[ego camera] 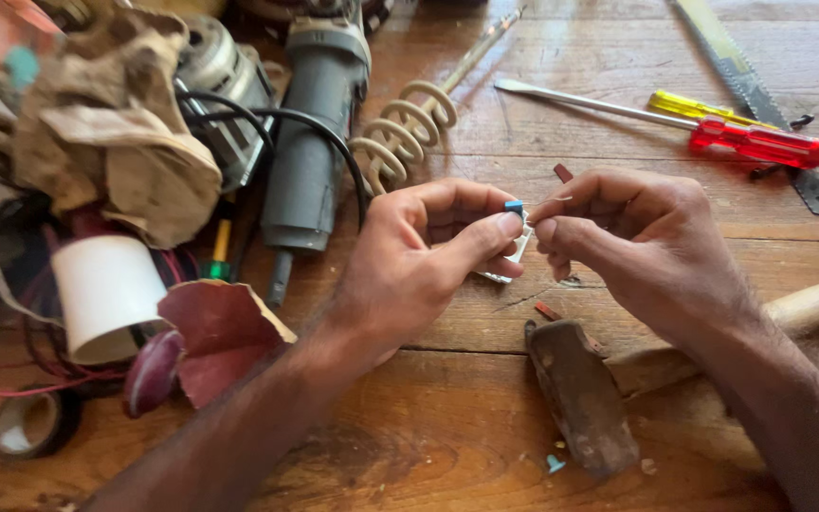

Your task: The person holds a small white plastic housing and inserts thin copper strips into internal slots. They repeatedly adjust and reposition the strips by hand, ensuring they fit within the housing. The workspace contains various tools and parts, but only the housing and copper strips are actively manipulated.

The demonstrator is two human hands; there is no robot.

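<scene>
Pinching a small white part with a blue tip (516,226) between thumb and forefinger, the left hand (419,261) holds it just above the wooden table (447,446), near the middle of the view. The right hand (642,248) meets it from the other side, fingertips closed on a thin pale wire (554,200) that runs to the part. A hammer (585,393) lies just below the right wrist. Beyond the hands rest a red-handled screwdriver (760,142) and a yellow-handled one (689,107), well apart from a grey power tool (315,142) on the left, beside crumpled rags (116,123) and a white cup (106,294).
</scene>
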